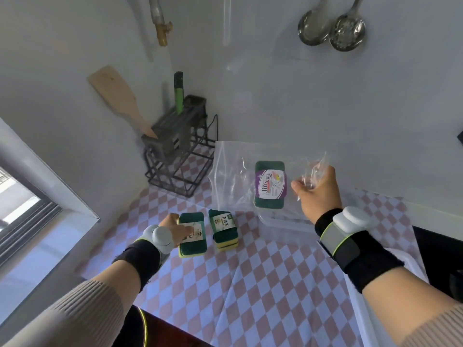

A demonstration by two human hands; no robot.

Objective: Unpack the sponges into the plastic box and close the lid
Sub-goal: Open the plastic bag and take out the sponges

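Head view. The right hand [317, 194] holds the clear plastic bag [240, 176] up off the desk [250, 284]; its grip is closed, fingers pinched on the crumpled end of the bag. One banded sponge pack with a purple label [270, 184] is inside the bag, just left of that grip and hanging in the air. Below the grip and slightly left sits the clear plastic box [285, 227], partly veiled by the bag; I cannot tell where its lid is.

The left hand [179, 230] rests on a green-and-yellow sponge pack [193, 235] lying flat on the checked cloth. Its grip looks partly closed over the near edge of the pack, fingers on the paper band, but whether it has truly taken hold is not clear. A second sponge pack [223, 229] stands on its side just right of that grip, apart from the first pack.

Judgement: the step in hand is emptying the bag, with two packs out and one left in. To do it well, turn the bag's open mouth downward directly over the box, so the last pack drops in rather than onto the desk. Keep the right pinch on the closed end only; a grip lower down would trap the pack. The film is slippery and clings, so a small shake should serve. The left grip should lift its pack by both long edges, not by the band, which may slide off.

Background: wire utensil rack [180, 156] well beyond the left grip; not involved.
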